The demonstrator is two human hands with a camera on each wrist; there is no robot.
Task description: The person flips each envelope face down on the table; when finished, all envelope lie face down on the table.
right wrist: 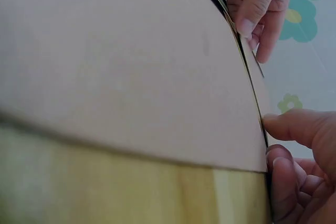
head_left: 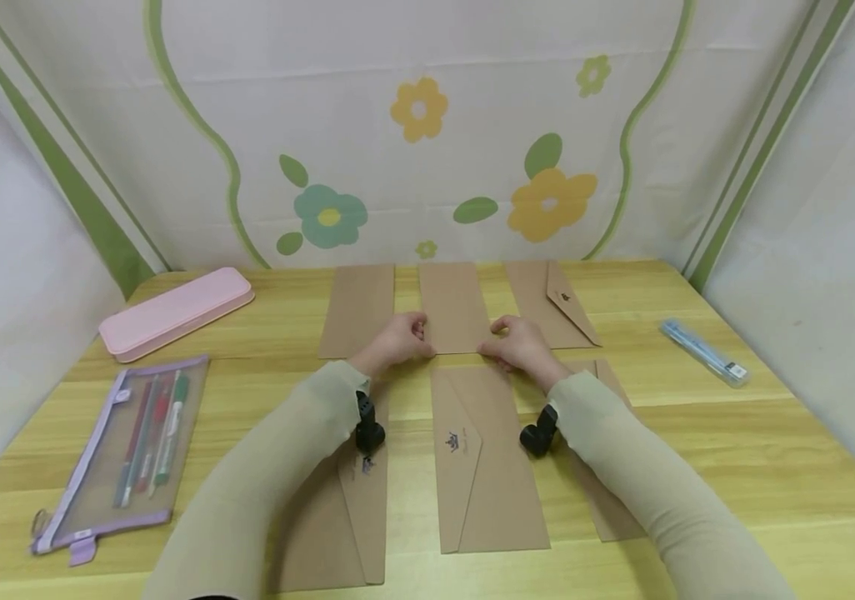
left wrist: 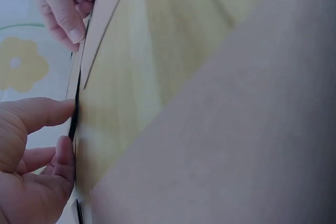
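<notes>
Several brown paper envelopes lie in two rows on the wooden table. At the middle one of the back row, a plain envelope (head_left: 452,308), both hands hold the near corners. My left hand (head_left: 399,337) has its thumb at the left corner, fingers curled beside it. My right hand (head_left: 521,343) has its thumb at the right corner, fingers bent. Just nearer lies an envelope (head_left: 506,458) with a pointed flap and a dark crown print. Back left is a plain envelope (head_left: 360,304); back right, a flapped envelope (head_left: 540,304). The wrist views show thumbs along the paper edge, fingertips partly hidden.
Under the left forearm lies an envelope (head_left: 330,533); another envelope (head_left: 607,508) is partly covered by the right sleeve. At the left are a pink case (head_left: 176,312) and a mesh pouch (head_left: 97,492) with pens. A blue clear pack (head_left: 705,352) lies at the right. A flowered curtain (head_left: 427,183) stands behind.
</notes>
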